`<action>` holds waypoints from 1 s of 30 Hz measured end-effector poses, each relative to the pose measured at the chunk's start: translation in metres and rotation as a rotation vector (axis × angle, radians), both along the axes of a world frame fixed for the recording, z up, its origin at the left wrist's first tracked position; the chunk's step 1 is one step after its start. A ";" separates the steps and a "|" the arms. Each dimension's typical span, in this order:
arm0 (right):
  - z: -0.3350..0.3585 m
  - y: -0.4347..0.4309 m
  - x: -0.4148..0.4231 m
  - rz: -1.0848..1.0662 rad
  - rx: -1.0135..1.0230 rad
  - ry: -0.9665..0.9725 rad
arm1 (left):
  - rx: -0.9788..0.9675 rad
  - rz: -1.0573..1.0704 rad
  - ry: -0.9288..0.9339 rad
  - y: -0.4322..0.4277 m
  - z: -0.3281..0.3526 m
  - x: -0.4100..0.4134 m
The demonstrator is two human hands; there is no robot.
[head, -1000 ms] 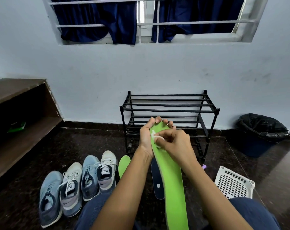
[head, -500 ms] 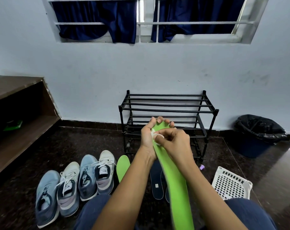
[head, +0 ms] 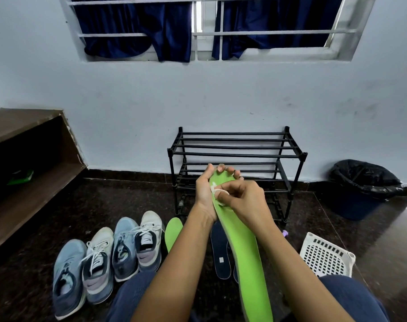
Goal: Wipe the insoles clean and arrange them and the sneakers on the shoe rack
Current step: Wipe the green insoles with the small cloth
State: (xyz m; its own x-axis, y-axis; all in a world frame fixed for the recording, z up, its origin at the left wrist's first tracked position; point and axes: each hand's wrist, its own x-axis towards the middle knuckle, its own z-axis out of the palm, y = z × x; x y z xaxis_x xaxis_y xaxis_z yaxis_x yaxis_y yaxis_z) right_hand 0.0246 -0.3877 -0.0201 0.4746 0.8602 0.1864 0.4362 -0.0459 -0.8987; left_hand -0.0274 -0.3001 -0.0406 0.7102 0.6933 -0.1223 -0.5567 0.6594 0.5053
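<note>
Left grip (head: 206,191) clasps the toe of the green insole (head: 244,247), raised over the lap. Right grip (head: 244,201) pinches a white wipe (head: 219,194) against it. Looks light and bendy, so support it near the toe.

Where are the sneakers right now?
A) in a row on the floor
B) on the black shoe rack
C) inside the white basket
A: the four sneakers stand side by side on the dark floor, to the left of the shoe rack and nearer the person.
</note>
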 end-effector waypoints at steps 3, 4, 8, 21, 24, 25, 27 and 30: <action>-0.003 -0.002 0.000 -0.025 0.016 0.043 | -0.003 -0.035 0.028 -0.003 0.004 0.002; -0.004 -0.002 -0.001 -0.056 0.030 0.053 | 0.001 -0.056 0.051 -0.005 0.004 0.003; -0.008 0.000 -0.002 -0.175 0.081 0.030 | 0.066 -0.095 0.144 -0.008 0.000 0.005; -0.013 0.016 -0.005 -0.440 0.188 -0.154 | 0.208 -0.123 0.360 -0.010 -0.010 0.011; -0.011 0.016 -0.006 -0.444 0.174 -0.133 | 0.199 -0.108 0.332 -0.009 -0.010 0.011; -0.010 0.015 -0.004 -0.405 0.153 -0.109 | 0.185 -0.100 0.318 -0.007 -0.010 0.011; -0.007 0.011 0.005 -0.281 0.075 -0.043 | 0.133 -0.084 0.262 -0.005 -0.006 0.009; -0.005 0.003 0.010 -0.069 -0.046 0.128 | 0.065 -0.041 0.141 0.000 -0.002 0.008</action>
